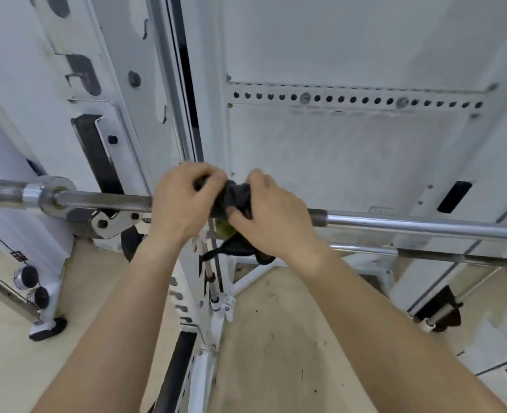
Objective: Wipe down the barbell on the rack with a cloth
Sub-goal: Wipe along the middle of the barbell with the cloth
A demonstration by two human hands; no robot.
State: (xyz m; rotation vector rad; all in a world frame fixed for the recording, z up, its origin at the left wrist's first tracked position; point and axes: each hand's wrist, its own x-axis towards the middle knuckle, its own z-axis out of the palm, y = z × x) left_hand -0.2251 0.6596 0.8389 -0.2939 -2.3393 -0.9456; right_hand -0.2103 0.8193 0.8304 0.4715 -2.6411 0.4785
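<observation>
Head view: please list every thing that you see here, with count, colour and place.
chrome steel barbell: one, silver, across the rack, left to right
dark grey cloth: one, dark grey, on the barbell between the hands
white metal rack: one, white, behind the barbell at left
thinner steel bar: one, silver, below the barbell at right
perforated white strip: one, white, on the wall panel above
beige floor: one, beige, underneath
left hand: one, grips the cloth on the barbell
right hand: one, grips the cloth beside it

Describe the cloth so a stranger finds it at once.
Find the chrome barbell across the white rack. Between the left hand and right hand, a dark bundle wraps it: the cloth. Nothing else on the bar is soft and black.
</observation>
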